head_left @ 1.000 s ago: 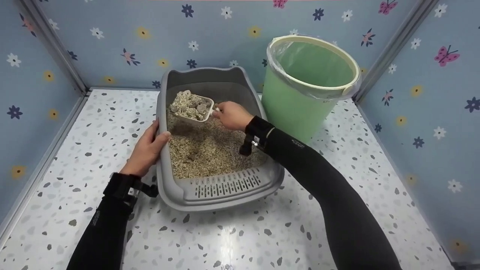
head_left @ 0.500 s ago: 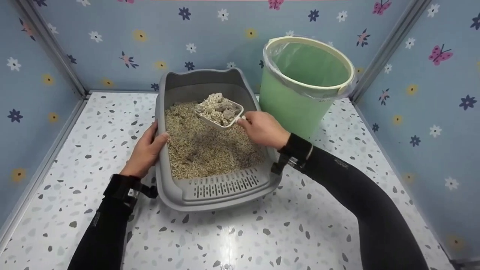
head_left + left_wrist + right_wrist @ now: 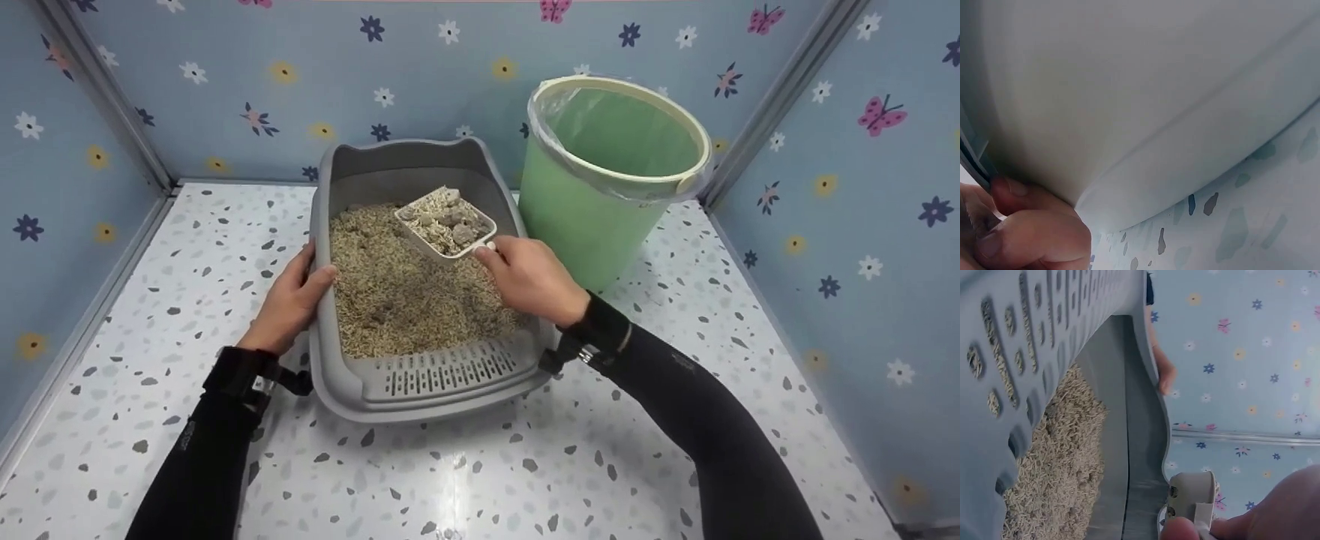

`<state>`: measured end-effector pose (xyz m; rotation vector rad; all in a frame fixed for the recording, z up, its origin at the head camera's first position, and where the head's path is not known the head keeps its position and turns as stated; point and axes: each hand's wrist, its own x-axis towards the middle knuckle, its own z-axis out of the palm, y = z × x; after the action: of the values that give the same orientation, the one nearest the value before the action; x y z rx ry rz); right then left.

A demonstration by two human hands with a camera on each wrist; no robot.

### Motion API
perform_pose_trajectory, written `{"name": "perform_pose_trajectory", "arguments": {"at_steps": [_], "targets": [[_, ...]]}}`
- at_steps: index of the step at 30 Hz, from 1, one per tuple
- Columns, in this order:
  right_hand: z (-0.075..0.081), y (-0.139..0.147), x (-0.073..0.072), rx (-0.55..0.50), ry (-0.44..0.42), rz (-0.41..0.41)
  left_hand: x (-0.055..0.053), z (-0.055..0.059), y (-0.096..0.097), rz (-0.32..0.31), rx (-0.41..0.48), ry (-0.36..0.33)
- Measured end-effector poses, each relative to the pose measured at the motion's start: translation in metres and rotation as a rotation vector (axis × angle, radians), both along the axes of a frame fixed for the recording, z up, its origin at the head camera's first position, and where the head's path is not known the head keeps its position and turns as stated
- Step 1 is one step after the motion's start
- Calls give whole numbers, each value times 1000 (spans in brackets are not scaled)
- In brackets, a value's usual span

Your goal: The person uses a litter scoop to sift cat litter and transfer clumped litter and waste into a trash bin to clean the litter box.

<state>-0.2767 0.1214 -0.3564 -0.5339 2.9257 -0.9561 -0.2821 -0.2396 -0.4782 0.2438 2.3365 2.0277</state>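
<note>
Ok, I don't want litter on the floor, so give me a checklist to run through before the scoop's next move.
1. Right hand gripping the scoop by its handle: ok.
2. Left hand holding the litter box by its side rim: ok.
3. Loose pellets sifted out from among the clumps: not ok.
4. Bin open, liner over its rim: ok.
5. Scoop above the bin: not ok, it is over the box.
6. Liner reaching the bin's bottom: cannot tell, hidden.

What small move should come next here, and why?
Probably a gentle shake of the litter scoop over the litter box: the right hand holds it above the litter, and loose pellets lie among its clumps.
</note>
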Motion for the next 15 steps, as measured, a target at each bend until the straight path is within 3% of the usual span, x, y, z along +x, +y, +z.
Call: {"name": "perform_pose_trajectory", "arguments": {"at_steps": [4, 9, 15], "targets": [[1, -6, -4, -7, 29, 2, -2, 3, -2, -1, 13, 1], [4, -5, 4, -3, -5, -26, -2, 3, -2, -8, 19, 4], [2, -6, 6, 14, 65, -23, -2, 2, -1, 29, 3, 6]]}}
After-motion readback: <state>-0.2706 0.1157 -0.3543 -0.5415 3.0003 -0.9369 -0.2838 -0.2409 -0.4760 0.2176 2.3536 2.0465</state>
